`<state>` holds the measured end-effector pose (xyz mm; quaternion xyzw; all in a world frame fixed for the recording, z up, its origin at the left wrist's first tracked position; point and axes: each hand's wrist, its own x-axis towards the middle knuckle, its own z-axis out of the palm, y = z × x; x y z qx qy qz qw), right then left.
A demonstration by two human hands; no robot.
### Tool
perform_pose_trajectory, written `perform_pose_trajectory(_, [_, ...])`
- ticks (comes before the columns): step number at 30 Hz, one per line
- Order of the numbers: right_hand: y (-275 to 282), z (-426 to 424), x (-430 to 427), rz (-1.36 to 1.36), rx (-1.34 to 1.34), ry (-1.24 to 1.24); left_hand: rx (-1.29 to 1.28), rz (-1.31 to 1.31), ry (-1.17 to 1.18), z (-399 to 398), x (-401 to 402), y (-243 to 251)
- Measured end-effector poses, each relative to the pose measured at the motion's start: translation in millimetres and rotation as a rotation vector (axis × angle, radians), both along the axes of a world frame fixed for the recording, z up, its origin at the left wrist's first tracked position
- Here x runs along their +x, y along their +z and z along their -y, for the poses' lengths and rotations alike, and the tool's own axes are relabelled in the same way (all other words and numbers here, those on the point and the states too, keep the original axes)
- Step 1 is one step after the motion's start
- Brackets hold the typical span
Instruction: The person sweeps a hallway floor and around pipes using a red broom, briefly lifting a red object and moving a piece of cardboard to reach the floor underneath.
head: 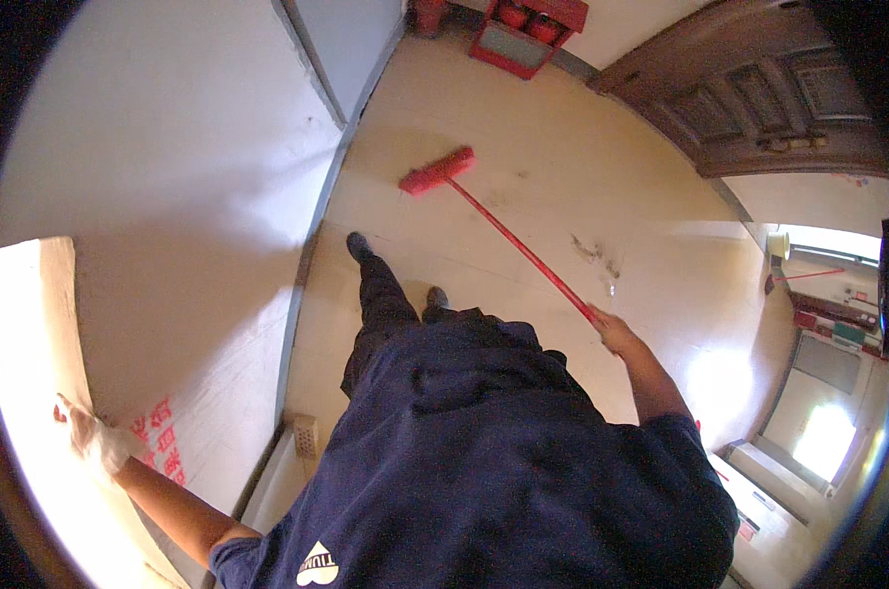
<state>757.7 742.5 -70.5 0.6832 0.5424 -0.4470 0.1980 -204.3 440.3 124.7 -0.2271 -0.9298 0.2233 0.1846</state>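
Note:
My right hand grips the end of the red handle of a push broom. The broom's red bristled head rests on the pale floor ahead of my feet, and its handle slants back toward me. Dark smudges of dirt lie on the floor to the right of the handle. My left hand is stretched out to the far left, at the edge of a bright opening in the wall; it looks pale, as if gloved, and glare blurs its fingers. Whether it holds anything is unclear.
A white wall with red writing runs along the left. A red box with fire extinguishers stands at the far wall, beside a brown wooden door. Another red-handled tool leans at the right, near a pale bucket.

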Motion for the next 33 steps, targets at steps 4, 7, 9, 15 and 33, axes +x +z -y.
perform_pose_trajectory(4, [44, 102, 132, 0.395, 0.024, 0.092, -0.436, -0.164, 0.01, -7, -22, -7])
perform_pose_trajectory(7, [90, 139, 145, 0.504, 0.17, 0.144, -0.679, -0.255, 0.002, -3, -34, -10])
perform_pose_trajectory(9, [101, 146, 131, 0.454, -0.063, -0.373, -0.786, -0.296, -0.012, -6, -38, -4])
perform_pose_trajectory(15, [-64, 82, 89, -0.046, 0.581, 0.065, -1.028, -0.369, -0.071, -10, -42, -6])
perform_pose_trajectory(33, [-82, 225, 234, 0.177, 0.123, -0.513, -1.21, -0.524, -0.087, -24, 2, 23])
